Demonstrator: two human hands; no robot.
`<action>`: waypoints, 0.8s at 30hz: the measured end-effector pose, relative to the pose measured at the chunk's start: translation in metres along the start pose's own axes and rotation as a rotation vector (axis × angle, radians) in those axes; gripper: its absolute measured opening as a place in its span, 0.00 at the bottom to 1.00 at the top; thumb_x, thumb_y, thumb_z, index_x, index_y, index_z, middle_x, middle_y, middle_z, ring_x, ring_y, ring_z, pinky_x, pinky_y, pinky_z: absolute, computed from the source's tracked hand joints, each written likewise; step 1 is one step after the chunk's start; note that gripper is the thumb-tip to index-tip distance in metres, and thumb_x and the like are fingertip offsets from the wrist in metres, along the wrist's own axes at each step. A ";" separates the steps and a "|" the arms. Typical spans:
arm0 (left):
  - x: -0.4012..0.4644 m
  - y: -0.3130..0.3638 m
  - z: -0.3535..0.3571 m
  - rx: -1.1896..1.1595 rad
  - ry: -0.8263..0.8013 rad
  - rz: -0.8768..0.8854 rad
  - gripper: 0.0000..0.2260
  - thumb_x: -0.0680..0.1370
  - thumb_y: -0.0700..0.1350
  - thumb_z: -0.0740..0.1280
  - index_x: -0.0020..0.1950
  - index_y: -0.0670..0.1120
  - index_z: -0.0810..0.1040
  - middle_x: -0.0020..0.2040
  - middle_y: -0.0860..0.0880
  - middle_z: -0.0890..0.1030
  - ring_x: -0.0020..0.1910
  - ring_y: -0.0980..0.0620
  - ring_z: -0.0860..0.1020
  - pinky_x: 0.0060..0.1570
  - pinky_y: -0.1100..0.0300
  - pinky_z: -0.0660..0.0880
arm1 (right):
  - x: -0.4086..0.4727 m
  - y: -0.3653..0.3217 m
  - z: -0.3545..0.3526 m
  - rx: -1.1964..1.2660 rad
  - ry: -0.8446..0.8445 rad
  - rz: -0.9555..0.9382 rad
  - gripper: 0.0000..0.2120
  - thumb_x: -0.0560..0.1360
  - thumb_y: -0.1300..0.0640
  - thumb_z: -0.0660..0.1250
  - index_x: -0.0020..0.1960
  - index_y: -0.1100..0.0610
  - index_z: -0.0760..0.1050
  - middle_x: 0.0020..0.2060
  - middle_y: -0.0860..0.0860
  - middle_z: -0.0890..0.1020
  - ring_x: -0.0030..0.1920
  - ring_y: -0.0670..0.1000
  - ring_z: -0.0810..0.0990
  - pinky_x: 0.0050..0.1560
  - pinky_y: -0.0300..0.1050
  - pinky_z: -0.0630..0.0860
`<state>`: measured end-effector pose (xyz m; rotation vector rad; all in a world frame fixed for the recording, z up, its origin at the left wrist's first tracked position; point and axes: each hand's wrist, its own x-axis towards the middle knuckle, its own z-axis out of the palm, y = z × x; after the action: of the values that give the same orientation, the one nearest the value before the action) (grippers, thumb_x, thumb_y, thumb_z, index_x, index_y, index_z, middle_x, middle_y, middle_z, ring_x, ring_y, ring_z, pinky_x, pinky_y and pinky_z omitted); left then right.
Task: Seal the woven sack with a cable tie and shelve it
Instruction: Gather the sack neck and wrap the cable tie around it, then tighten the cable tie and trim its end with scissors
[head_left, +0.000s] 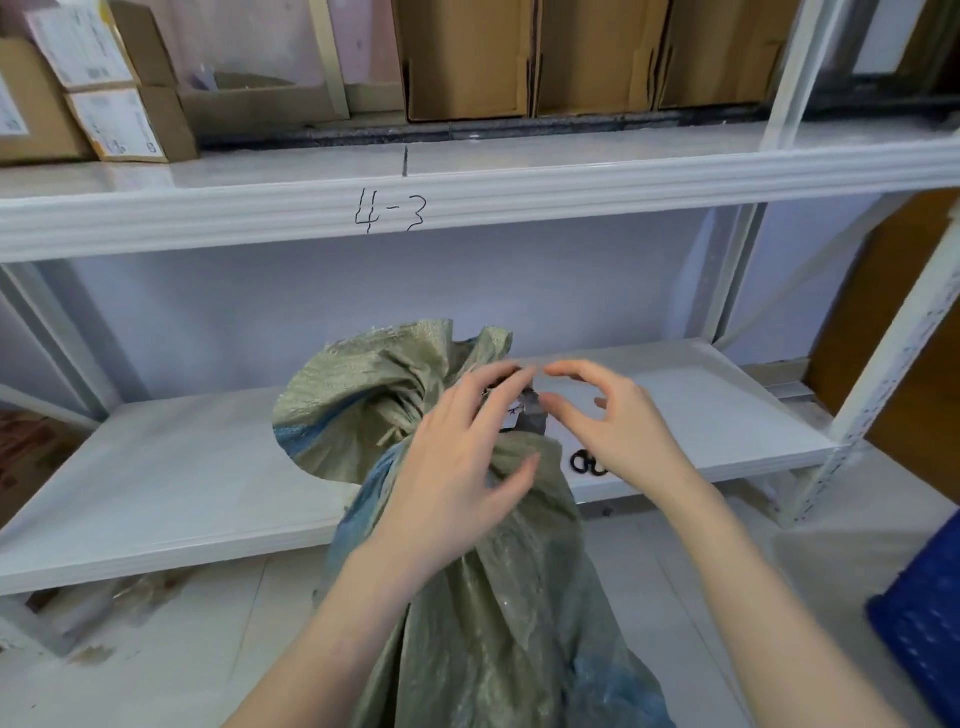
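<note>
The olive-green woven sack stands on the floor against the low shelf, its gathered mouth flopping over the shelf board. My left hand wraps the cinched neck, with the fingertips up at a dark cable tie whose grey strap pokes out beside the neck. Just right of that strap my right hand hovers with thumb and fingers curled but apart, holding nothing. The loop of the tie around the neck is mostly hidden by my left hand.
A small black looped item lies on the low shelf under my right hand. The upper shelf rail marked "4-3" carries cardboard boxes. A blue crate stands at the right on the floor, next to the white shelf upright.
</note>
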<state>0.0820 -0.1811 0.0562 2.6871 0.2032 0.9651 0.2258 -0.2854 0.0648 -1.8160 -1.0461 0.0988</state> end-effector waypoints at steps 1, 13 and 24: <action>0.001 0.006 0.007 -0.001 -0.023 0.021 0.28 0.74 0.52 0.63 0.73 0.52 0.61 0.71 0.52 0.66 0.70 0.53 0.67 0.66 0.52 0.68 | -0.003 0.005 -0.007 -0.006 0.012 0.020 0.11 0.74 0.53 0.68 0.57 0.49 0.77 0.52 0.39 0.79 0.52 0.38 0.76 0.54 0.24 0.68; 0.072 0.002 0.132 0.019 -0.465 -0.192 0.26 0.77 0.47 0.63 0.73 0.45 0.59 0.75 0.47 0.58 0.71 0.45 0.65 0.63 0.51 0.68 | 0.002 0.115 -0.031 -0.126 0.052 0.229 0.15 0.75 0.58 0.65 0.62 0.54 0.75 0.61 0.48 0.78 0.64 0.48 0.73 0.56 0.34 0.63; 0.071 -0.075 0.240 0.247 -0.730 -0.196 0.25 0.78 0.49 0.60 0.73 0.44 0.60 0.71 0.45 0.64 0.69 0.44 0.66 0.61 0.49 0.70 | 0.029 0.229 0.019 -0.344 -0.144 0.350 0.21 0.76 0.60 0.61 0.68 0.55 0.67 0.66 0.54 0.73 0.67 0.56 0.69 0.63 0.48 0.68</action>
<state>0.2877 -0.1450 -0.1008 2.9600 0.4329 -0.1325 0.3735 -0.2814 -0.1137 -2.3234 -0.8708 0.2783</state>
